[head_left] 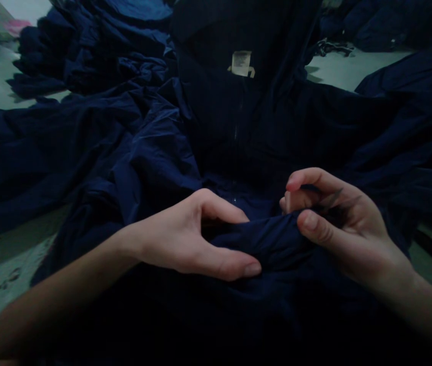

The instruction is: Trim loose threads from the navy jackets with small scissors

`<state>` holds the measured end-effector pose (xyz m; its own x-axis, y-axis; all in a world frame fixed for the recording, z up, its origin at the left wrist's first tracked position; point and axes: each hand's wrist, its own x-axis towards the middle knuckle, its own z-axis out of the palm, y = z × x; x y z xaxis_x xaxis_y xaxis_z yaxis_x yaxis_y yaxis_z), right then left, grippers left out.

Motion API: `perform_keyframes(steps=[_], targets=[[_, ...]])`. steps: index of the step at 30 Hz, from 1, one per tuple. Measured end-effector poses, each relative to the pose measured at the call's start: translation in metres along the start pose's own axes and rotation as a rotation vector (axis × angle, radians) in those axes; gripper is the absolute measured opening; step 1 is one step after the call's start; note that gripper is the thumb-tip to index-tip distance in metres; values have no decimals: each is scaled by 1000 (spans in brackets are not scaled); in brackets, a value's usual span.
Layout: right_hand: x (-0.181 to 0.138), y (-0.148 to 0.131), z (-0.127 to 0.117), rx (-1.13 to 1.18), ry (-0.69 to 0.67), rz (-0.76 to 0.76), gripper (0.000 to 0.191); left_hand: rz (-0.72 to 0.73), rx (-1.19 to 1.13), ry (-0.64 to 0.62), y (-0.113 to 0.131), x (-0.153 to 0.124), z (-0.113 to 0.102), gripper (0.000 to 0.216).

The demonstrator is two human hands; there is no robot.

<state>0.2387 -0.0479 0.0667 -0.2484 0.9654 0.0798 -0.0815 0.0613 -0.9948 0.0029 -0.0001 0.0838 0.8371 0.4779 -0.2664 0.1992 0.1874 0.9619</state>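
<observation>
A dark navy jacket [216,137] is spread before me, with a zip [235,133] down its middle and a white label [241,63] near the top. My left hand [196,239] grips a fold of the cloth between thumb and fingers. On the right, my right hand [345,229] has its thumb against the same fold, its index finger curled above. Thread snips [332,200] lie within that hand, their pointed blades showing between fingers and palm; their handles are hidden. The lower part of the cloth is lost in shadow.
A heap of navy garments [97,51] lies at the upper left. More dark clothing [376,25] is piled at the upper right, near a dark tangled bundle [332,48]. Patches of a pale surface [338,71] show between the cloth. Something pink [16,26] is far left.
</observation>
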Motion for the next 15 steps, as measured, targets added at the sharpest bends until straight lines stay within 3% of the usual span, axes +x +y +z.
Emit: perform_keyframes(steps=[3,7,11,15], targets=[[3,6,0,47,18,14,29,194,-5,48,-11,6,0,16],[9,16,4,99,-1,57,39,512,-36,253,-24,14,7,20],[10,22,11,129,-13,75,43,622,-5,331,-32,18,14,24],[9,21,10,10,-10,-55,35,681,36,388,-32,18,18,27]])
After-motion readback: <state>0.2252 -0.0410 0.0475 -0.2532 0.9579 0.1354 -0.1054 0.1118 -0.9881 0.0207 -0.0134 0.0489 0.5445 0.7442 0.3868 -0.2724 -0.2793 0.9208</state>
